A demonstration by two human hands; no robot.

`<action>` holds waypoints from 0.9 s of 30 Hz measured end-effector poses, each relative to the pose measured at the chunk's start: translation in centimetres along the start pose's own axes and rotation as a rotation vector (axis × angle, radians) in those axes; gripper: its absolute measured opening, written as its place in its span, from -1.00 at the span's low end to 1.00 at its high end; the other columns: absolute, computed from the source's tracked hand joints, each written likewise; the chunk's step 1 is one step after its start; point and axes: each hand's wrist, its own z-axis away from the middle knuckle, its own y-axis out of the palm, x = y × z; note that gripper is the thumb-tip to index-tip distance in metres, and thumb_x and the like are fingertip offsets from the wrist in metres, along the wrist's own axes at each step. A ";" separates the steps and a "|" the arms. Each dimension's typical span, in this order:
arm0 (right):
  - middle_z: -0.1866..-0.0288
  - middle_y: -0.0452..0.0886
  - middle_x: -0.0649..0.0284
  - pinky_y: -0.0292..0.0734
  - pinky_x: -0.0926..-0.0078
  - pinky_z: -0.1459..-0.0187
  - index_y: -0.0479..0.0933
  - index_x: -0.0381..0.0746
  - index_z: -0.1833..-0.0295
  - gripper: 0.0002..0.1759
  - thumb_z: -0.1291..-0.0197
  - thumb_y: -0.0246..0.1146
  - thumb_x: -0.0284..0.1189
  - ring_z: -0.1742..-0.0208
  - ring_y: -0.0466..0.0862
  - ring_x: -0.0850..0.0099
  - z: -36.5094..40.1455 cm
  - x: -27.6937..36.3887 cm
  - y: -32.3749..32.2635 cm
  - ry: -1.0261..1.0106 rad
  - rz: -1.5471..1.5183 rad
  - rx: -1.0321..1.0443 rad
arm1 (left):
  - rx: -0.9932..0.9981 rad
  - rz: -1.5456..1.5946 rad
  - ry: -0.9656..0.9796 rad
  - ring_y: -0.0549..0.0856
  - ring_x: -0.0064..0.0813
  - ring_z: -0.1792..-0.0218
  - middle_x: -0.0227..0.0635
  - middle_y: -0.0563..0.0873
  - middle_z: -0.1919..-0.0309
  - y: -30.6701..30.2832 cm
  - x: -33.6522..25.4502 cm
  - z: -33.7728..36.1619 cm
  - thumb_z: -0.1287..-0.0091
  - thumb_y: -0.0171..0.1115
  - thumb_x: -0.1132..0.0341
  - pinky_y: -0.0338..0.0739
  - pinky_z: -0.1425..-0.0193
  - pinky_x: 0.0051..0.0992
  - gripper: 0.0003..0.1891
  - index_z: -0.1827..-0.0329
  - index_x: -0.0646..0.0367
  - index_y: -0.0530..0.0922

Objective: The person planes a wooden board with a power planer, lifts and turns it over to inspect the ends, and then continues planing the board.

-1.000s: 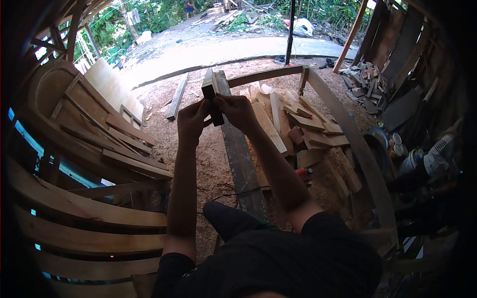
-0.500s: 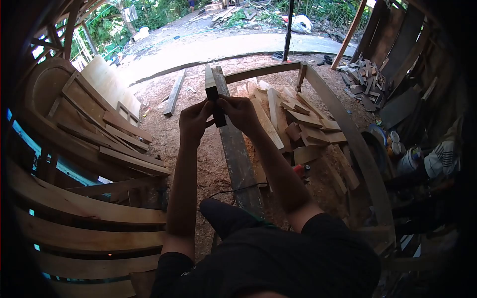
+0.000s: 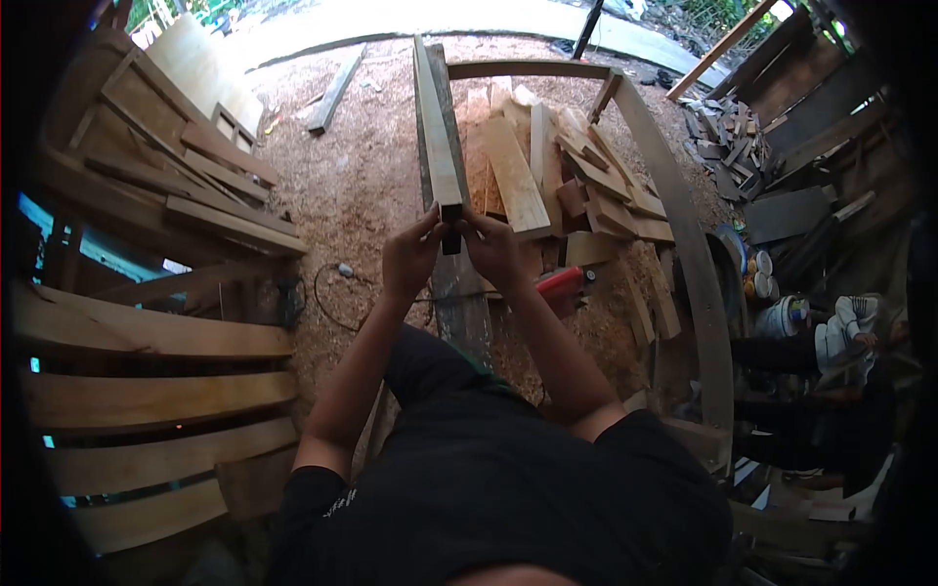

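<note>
In the head view a long, pale length of lumber points away from me, its dark near end toward my body. My left hand grips that end from the left, fingers bent and pressed to its side. On the opposite side my right hand pinches the same end. Under the lumber runs a dark, worn plank that extends back between my knees. A red power tool lies just right of my right forearm, partly hidden by it.
Several cut boards are heaped on sawdust at the right, inside a curved wooden frame. Curved slats and panels line the left. A black cord crosses the floor. Paint cans stand far right.
The view has tipped downward. The lumber, seen nearly end-on before, now shows its length along the plank. Both hands still grip its near end.
</note>
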 end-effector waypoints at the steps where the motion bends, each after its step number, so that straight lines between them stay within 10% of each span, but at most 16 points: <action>1: 0.04 0.80 -0.15 0.71 0.35 0.01 0.60 -0.21 -0.46 -0.54 -0.50 0.27 -0.45 0.01 0.88 0.26 1.4 -0.6 0.0 -0.017 0.118 0.017 | 0.045 -0.018 -0.042 0.89 -0.20 0.02 -0.05 0.85 -0.01 0.5 0.9 1.3 -0.52 0.37 0.23 0.72 -0.03 -0.26 -0.60 -0.37 0.12 0.70; 13: -0.10 0.79 0.03 0.70 0.09 0.04 0.50 -0.12 -0.56 -0.41 -0.42 0.24 -0.50 0.00 0.79 -0.02 10.0 -10.9 2.2 0.020 0.387 0.165 | 0.161 -0.462 0.108 0.75 -0.08 -0.21 -0.10 0.81 -0.12 5.5 10.4 9.2 -0.55 0.26 0.12 0.47 -0.42 0.05 -0.56 -0.39 0.13 0.62; 27: -0.15 0.74 0.04 0.69 0.07 -0.02 0.36 0.03 -0.67 -0.28 -0.41 0.19 -0.54 -0.02 0.76 -0.03 12.5 -14.4 4.9 0.070 0.352 0.102 | 0.440 -0.506 -0.079 0.78 0.11 0.11 -0.01 0.80 0.18 7.3 15.8 10.6 -0.63 0.11 0.06 0.58 -0.16 0.09 -0.67 -0.19 0.12 0.52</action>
